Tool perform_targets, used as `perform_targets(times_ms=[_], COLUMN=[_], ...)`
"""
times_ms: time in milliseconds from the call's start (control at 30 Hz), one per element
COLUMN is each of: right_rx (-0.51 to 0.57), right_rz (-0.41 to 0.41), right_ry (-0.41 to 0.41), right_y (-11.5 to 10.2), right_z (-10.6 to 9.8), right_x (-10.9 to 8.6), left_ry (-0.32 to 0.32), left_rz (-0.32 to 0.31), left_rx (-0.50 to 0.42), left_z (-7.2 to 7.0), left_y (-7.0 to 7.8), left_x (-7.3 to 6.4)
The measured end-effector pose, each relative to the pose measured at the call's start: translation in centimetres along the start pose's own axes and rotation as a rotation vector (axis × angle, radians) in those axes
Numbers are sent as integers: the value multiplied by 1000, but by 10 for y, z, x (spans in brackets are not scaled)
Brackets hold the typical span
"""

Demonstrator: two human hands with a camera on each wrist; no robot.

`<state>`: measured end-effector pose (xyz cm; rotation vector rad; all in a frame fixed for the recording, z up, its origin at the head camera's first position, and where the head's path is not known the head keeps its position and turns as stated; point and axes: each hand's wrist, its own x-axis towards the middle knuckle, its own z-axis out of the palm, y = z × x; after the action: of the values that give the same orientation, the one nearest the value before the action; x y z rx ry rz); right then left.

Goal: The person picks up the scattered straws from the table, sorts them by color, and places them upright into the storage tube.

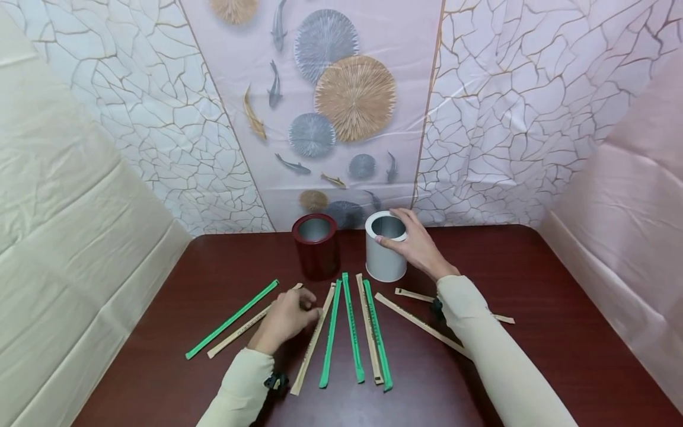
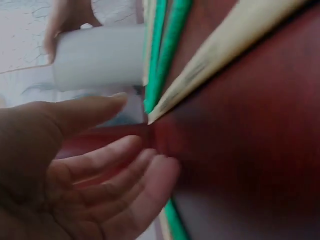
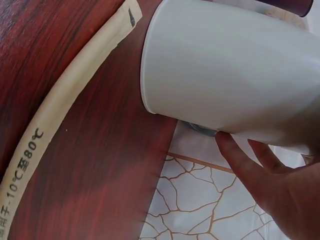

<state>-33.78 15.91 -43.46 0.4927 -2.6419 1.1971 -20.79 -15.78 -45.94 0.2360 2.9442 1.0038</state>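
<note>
A white can (image 1: pixel 386 255) stands upright at the back of the table, its top uncovered. My right hand (image 1: pixel 418 243) grips it near the rim, thumb at the front and fingers round the far side; the right wrist view shows the fingers (image 3: pixel 245 160) against its wall. To its left is a dark red can (image 1: pixel 317 255), also without a lid. My left hand (image 1: pixel 288 314) hovers over the left-hand straws with fingers loosely bent and nothing between them. Beneath and beside it lie a beige wrapped straw (image 1: pixel 235 337) and another beige wrapped straw (image 1: pixel 313 344).
Several green and beige wrapped straws fan across the dark red table (image 1: pixel 427 391), among them a green one (image 1: pixel 232 320) at far left and a beige one (image 1: pixel 421 325) by the right sleeve. Patterned cloth (image 1: pixel 480 118) hangs behind the table's back edge.
</note>
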Motion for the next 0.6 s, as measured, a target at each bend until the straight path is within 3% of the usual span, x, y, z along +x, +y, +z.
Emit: perform_targets(times_ms=[100,367,500,600], right_rx=[-29,-24,26,50], right_rz=[4,-8,-1,-17], right_ry=[-17,8,25,23], right_y=[0,1,3,2], right_z=[1,2,3,5], right_x=[0,-1,-1,1], left_ry=[-41,-57,-67,-44], left_rz=[-41,-134,-146,-119], left_rx=[55,148,151,159], left_z=[9,19,18,10], left_y=[1,16,19,22], left_x=[-4,-10,-13,-15])
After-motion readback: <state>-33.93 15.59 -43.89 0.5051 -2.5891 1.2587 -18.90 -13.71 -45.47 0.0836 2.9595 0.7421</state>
